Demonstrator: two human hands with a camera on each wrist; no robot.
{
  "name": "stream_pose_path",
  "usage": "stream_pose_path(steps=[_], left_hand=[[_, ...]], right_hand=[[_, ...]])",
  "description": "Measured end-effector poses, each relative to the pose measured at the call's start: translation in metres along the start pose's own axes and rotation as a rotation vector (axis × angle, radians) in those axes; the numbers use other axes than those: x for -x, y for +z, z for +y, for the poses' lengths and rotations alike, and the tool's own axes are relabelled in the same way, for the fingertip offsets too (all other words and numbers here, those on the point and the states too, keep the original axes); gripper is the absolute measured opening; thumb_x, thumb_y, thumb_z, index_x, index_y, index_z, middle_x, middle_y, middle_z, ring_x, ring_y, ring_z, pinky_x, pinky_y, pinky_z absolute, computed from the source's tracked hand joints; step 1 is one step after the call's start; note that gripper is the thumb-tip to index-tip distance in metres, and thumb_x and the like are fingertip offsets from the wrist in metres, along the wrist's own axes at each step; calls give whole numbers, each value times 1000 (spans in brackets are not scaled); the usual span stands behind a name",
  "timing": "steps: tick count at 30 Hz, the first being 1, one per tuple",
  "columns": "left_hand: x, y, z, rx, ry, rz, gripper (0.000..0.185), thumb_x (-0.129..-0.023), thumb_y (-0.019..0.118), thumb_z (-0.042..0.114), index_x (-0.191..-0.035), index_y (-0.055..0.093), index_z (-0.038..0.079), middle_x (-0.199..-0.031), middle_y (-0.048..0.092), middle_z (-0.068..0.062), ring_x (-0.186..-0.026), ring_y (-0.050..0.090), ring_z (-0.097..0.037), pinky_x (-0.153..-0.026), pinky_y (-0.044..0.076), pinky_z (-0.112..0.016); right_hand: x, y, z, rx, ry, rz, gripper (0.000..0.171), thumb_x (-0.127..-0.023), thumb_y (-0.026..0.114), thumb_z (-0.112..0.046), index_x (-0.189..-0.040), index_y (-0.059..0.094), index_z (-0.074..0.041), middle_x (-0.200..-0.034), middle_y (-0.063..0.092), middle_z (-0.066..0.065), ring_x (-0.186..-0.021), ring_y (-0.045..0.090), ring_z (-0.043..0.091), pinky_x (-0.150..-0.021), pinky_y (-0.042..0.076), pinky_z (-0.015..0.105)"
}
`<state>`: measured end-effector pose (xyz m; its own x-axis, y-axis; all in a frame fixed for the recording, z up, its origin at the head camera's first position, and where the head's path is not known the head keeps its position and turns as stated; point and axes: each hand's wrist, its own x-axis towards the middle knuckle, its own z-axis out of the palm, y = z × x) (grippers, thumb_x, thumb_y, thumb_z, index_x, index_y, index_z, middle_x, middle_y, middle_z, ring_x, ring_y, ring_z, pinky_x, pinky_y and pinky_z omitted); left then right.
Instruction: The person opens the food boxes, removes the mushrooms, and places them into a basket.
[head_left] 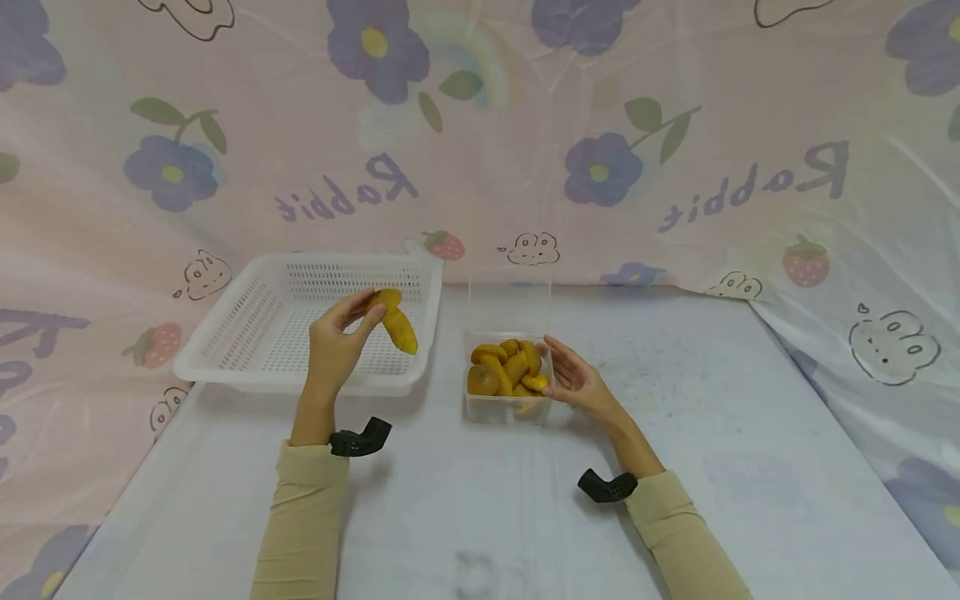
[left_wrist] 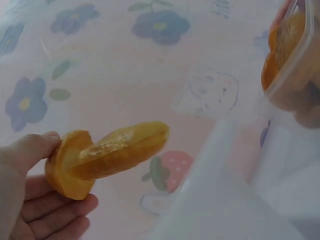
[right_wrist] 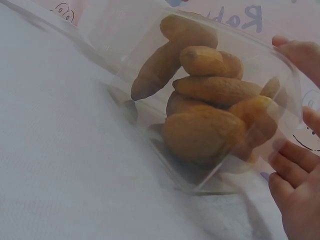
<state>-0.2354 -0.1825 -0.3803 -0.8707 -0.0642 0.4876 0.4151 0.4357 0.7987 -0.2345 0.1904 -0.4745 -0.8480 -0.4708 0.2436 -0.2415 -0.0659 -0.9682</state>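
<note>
two hands | left hand [head_left: 333,346] pinches mushroom [head_left: 395,321] above basket [head_left: 225,329] rim | right hand [head_left: 577,379] spread against tub [head_left: 508,407]

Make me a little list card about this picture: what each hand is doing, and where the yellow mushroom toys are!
Left hand: pinches one yellow mushroom toy over the white basket
Right hand: fingers rest against the clear box
Clear box: holds a pile of mushroom toys
Table: white basket on the left, clear box beside it
</note>
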Motion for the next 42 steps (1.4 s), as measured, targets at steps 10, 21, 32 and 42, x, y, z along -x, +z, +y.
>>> stream_pose_path(steps=[10, 21, 32, 42], left_hand=[[0, -6, -10, -160, -108, -83, 44, -93, 64, 28, -128, 61, 0, -128, 63, -23, -116, 61, -39, -103, 50, -51], [1, -8, -14, -260, -175, -221, 51, -96, 59, 33, -134, 55, -1, -135, 58, -23, -122, 57, -42, -105, 49, -50], [0, -5, -13, -253, -137, -170, 43, -97, 59, 26, -128, 59, -3, -132, 61, -21, -121, 59, -40, -105, 50, -49], [2, 5, 1, -184, -20, -123, 31, -95, 60, 15, -119, 65, -4, -122, 67, -22, -112, 65, -39, -103, 51, -49]], right_hand=[[0, -1, -1, 2, 21, 6, 87, -87, 70, -13, -154, 16, -2, -160, 14, 27, -148, 8, 43, -111, 29, 2], [0, -1, -1, 9, 11, 2, 86, -87, 70, -11, -153, 15, -1, -158, 13, 31, -147, 8, 46, -110, 29, 3], [0, 0, -2, -9, 14, -5, 88, -86, 71, -13, -153, 15, -1, -159, 14, 30, -148, 8, 45, -109, 30, 1], [-1, 1, -1, -14, -15, 0, 86, -87, 70, -12, -153, 16, 0, -158, 10, 33, -151, 16, 33, -111, 29, 2]])
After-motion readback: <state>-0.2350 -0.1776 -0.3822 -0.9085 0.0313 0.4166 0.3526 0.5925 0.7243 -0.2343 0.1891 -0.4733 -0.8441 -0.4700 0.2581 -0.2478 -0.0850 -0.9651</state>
